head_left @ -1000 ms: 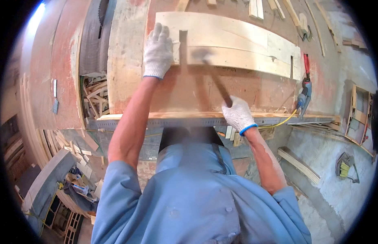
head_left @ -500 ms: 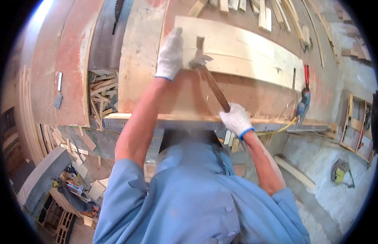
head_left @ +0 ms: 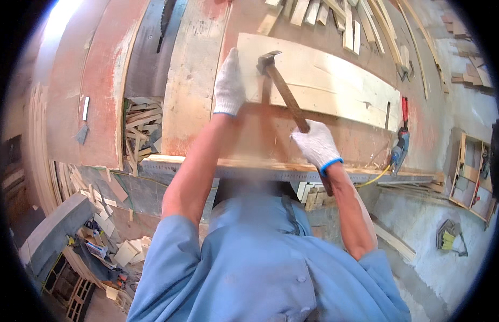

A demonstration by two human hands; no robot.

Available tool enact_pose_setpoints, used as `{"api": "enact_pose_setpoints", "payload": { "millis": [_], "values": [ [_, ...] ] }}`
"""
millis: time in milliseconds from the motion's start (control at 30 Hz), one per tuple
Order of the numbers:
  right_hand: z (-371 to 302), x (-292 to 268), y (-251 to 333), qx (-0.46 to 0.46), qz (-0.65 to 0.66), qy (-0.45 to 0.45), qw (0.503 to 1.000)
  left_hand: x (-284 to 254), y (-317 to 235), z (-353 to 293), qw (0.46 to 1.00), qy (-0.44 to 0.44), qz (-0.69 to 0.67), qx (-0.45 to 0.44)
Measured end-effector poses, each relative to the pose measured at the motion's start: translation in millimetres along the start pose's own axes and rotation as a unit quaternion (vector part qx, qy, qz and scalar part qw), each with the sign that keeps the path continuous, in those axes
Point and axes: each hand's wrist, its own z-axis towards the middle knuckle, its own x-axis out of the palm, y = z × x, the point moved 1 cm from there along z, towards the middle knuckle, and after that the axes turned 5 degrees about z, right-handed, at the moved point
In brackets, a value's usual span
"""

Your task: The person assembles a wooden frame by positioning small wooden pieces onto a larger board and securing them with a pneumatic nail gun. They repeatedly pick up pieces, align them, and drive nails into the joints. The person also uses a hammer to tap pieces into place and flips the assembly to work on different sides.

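Observation:
A long pale wooden board [head_left: 324, 80] lies across the workbench, with a dark slot near its right end. My left hand [head_left: 229, 86], in a white knitted glove with a blue cuff, holds the board's left end; its fingers lie straight and together along the edge, and the thumb is hidden. My gloved right hand [head_left: 316, 144] is wrapped round the wooden handle of a claw hammer [head_left: 286, 95]. The hammer's metal head appears over the left part of the board. Whether it touches the wood I cannot tell.
A power tool [head_left: 401, 145] with a yellow cord lies beyond the board's right end. Several wood strips [head_left: 349, 29] lie at the back. Offcuts [head_left: 144, 129] fill a gap in the bench at left. A metal straightedge [head_left: 239, 174] runs along the front edge.
The hammer head has moved up and slightly right, off the board's near edge, and my right hand has shifted slightly right. My left hand remains at the board's left end. The view has shifted slightly.

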Motion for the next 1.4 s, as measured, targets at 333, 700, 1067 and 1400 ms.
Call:
{"api": "enact_pose_setpoints", "payload": {
  "millis": [333, 700, 1067, 1400],
  "values": [
    [52.4, 22.3, -27.0, -0.094, 0.066, -0.050, 0.992, -7.7, -16.5, -0.9, 0.998, 0.006, 0.043, -0.048],
    [4.1, -126.3, -196.8, 0.069, 0.295, -0.038, 0.952, -7.8, 10.9, 0.4, 0.981, 0.135, 0.140, -0.022],
    [-3.9, -343.3, -576.9, 0.212, -0.111, -0.370, 0.898, -3.6, -78.6, -18.1, 0.900, 0.226, 0.354, -0.112],
    [100.1, -281.5, -442.3, -0.027, -0.131, -0.403, 0.905, 8.7, -94.7, -13.1, 0.880, 0.197, 0.420, -0.104]
  ]
}}
